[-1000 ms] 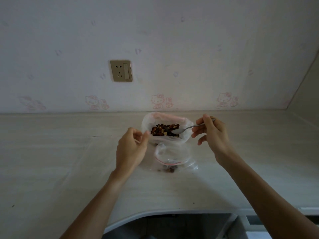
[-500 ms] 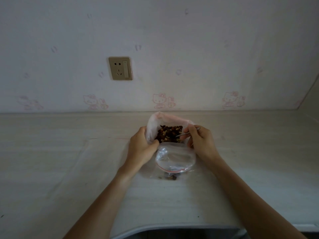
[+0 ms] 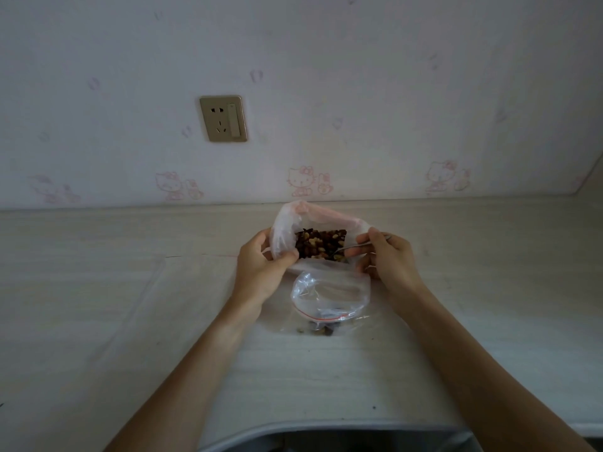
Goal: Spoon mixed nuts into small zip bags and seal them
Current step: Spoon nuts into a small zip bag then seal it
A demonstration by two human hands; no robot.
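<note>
No words, numbers or brand names can be read anywhere. The only printed marks are faint pink cartoon cat figures (image 3: 301,181) repeated in a row along the foot of the wallpaper (image 3: 359,93), with scattered small pale prints higher up; none carries legible lettering. The wall socket (image 3: 223,118) bears no readable label
</note>
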